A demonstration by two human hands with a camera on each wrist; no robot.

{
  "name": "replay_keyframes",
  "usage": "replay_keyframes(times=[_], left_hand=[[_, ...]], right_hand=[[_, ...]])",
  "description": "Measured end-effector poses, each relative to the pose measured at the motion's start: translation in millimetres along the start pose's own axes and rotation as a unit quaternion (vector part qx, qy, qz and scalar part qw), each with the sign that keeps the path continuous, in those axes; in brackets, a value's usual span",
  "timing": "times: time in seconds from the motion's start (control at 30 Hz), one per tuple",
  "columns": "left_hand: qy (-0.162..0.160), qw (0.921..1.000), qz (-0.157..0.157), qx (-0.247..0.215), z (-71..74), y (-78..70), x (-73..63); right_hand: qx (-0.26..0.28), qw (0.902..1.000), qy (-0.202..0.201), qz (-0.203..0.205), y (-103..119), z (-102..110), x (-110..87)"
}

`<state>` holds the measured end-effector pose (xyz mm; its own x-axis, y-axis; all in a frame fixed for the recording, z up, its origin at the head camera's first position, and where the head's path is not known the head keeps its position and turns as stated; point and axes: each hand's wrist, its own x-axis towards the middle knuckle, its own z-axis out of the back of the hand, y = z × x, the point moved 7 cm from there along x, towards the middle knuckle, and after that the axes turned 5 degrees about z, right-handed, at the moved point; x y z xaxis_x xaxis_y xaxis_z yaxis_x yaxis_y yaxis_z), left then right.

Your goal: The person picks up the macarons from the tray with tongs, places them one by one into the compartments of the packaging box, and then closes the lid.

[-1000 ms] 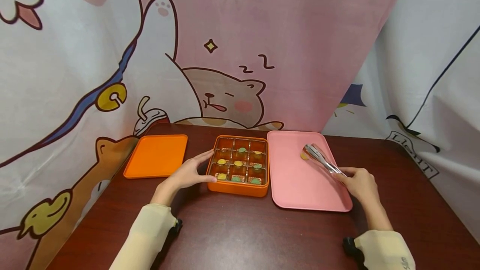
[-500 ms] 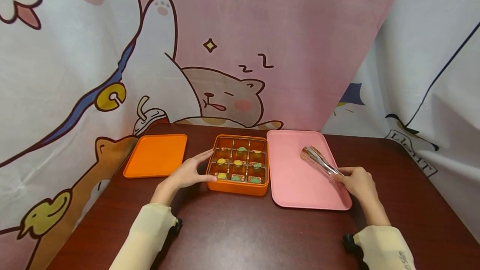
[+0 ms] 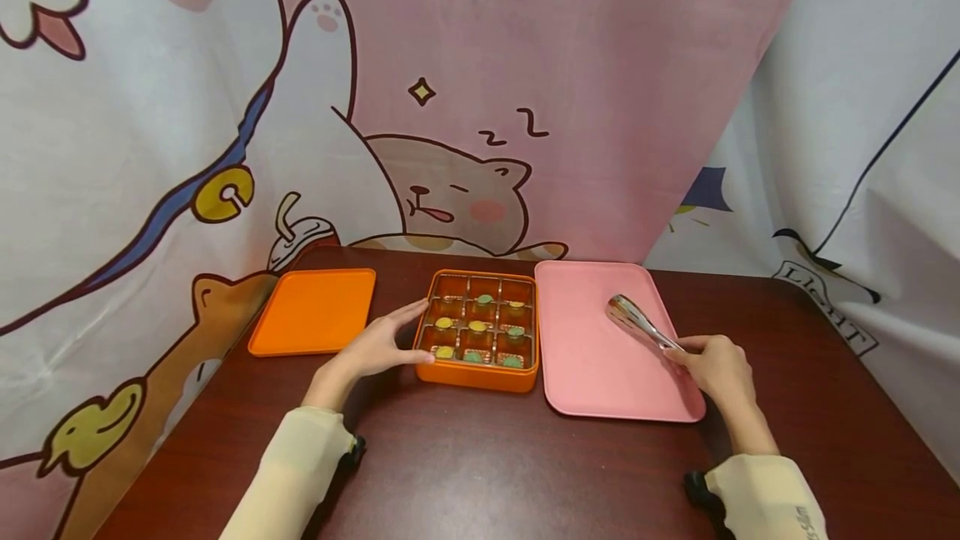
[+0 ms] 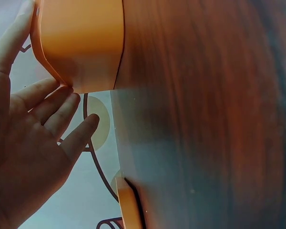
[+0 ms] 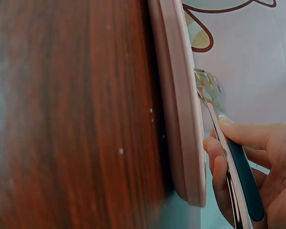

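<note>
An orange box (image 3: 476,376) with clear compartments holds small round yellow (image 3: 477,327) and green pieces (image 3: 484,299); no coloured piece shows in its back left compartment. My left hand (image 3: 381,346) touches its left side, fingers stretched to the side wall and thumb near the front corner. Over the pink tray (image 3: 600,386), my right hand (image 3: 717,367) grips metal tongs (image 3: 637,321), whose arms lie close together. The right wrist view shows their dark green handle (image 5: 246,186) under my thumb. Something yellowish shows at the tongs' head, too unclear to name.
To the left lies a flat orange lid or tray (image 3: 311,311). Box and pink tray stand side by side on the dark wooden table (image 3: 480,465). A printed cloth (image 3: 615,107) hangs behind the table.
The tongs' arms have come together, and their head has dipped slightly toward the viewer. The yellow piece seen on the tray beside their tips now cannot be seen apart from them. My left hand stays put.
</note>
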<state>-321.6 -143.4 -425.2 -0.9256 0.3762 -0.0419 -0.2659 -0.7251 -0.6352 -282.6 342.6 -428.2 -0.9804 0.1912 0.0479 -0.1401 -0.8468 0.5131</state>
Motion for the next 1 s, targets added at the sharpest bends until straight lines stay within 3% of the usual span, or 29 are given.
replay_keyframes(times=[0.2, 0.4, 0.8, 1.0], left_hand=[[-0.001, 1.0, -0.001, 0.001, -0.3, 0.0, 0.1], [0.0, 1.0, 0.002, 0.002, -1.0, 0.6, -0.5], [-0.008, 0.9999, -0.007, 0.002, -1.4, 2.1, -1.5], [-0.009, 0.9999, -0.014, 0.002, -0.4, 0.1, -0.7]], right_hand=[[0.003, 0.9995, -0.012, 0.028, 14, -2, 0.4], [0.033, 0.998, -0.013, 0.052, 43, -7, 0.4], [0.108, 0.9866, 0.001, 0.123, 128, -29, 10.9], [0.119, 0.9822, 0.017, 0.144, 172, -45, 15.7]])
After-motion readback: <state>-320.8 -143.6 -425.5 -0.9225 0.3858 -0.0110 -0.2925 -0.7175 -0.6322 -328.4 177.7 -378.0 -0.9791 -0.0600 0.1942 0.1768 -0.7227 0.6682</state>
